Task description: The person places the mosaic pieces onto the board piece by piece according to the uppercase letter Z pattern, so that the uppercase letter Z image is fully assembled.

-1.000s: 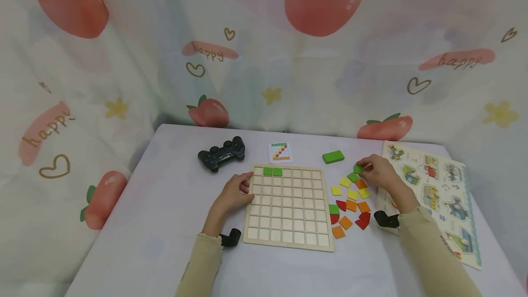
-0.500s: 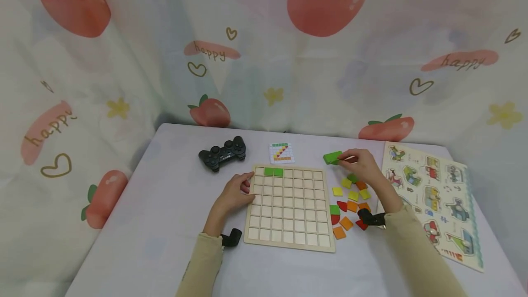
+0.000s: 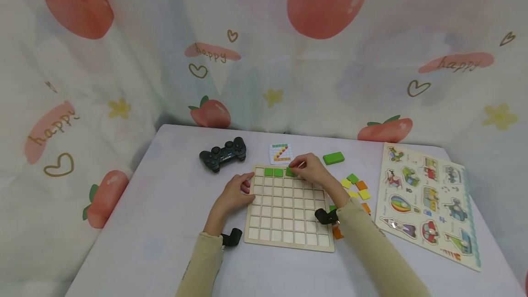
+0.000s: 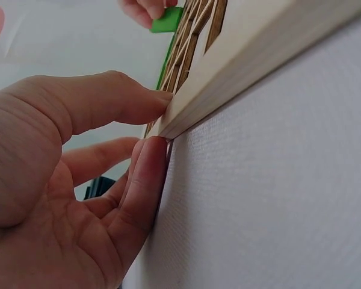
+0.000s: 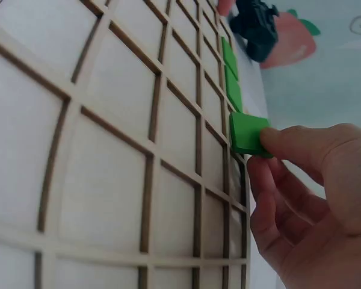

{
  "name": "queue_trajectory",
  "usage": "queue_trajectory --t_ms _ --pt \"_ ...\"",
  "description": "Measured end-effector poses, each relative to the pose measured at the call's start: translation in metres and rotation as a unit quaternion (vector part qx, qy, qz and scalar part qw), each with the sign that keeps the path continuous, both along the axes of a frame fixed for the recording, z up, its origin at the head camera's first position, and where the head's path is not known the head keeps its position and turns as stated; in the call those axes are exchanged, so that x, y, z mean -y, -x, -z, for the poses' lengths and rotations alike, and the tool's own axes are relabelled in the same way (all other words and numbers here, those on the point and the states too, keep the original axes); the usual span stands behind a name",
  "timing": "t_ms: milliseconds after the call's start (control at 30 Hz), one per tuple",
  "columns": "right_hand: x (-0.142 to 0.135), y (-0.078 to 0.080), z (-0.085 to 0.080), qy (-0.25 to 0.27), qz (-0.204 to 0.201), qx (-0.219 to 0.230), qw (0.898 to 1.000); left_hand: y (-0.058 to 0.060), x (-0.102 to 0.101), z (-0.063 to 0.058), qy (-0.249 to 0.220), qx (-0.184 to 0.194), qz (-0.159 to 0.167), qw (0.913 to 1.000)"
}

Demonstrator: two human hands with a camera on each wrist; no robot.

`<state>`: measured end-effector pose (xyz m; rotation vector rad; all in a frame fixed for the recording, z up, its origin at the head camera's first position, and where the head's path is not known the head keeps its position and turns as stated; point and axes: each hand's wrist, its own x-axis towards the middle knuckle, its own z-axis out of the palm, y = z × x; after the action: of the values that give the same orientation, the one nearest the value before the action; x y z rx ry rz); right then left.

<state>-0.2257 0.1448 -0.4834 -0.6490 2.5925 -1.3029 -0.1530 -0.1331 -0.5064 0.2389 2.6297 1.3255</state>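
Observation:
A wooden grid board (image 3: 288, 210) lies on the table, two green square tiles (image 3: 273, 172) set side by side in its far row. My left hand (image 3: 234, 195) holds the board's left edge, thumb on the rim and fingers against the side, as the left wrist view shows. Between thumb and fingers, my right hand (image 3: 311, 169) pinches another green square tile (image 5: 248, 133) over the far row, right of those two. In the right wrist view that tile is tilted, its lower edge at the grid.
Loose coloured tiles (image 3: 364, 194) lie right of the board, partly hidden by the right arm. Behind it are a pattern card (image 3: 281, 153), a green block (image 3: 333, 157) and a black game controller (image 3: 222, 154). A picture puzzle board (image 3: 429, 205) lies far right.
My right hand has picked up a green tile from the loose pile and carried it left to the board's far row. The left hand stays at the board's edge.

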Motion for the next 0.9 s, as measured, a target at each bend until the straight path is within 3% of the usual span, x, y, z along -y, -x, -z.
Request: queue_trajectory --t_ms 267,500,633,767,900 --pt "0.012 -0.004 0.008 -0.056 0.032 -0.019 0.998 0.001 -0.001 0.001 -0.001 0.006 -0.003 1.0" --pt "0.006 -0.007 0.003 -0.062 0.034 -0.037 0.997 0.0 0.001 -0.001 0.0 0.001 -0.001 1.0" --pt "-0.019 -0.005 -0.006 -0.061 0.061 -0.032 0.996 0.0 0.001 0.0 -0.004 -0.001 0.004 1.0" --pt "-0.059 -0.005 -0.014 -0.098 0.088 -0.027 0.991 0.001 0.0 0.0 0.002 0.001 0.003 1.0" --pt "-0.102 -0.011 -0.019 -0.142 0.082 -0.01 0.986 0.001 -0.001 0.001 0.004 -0.002 0.003 1.0"
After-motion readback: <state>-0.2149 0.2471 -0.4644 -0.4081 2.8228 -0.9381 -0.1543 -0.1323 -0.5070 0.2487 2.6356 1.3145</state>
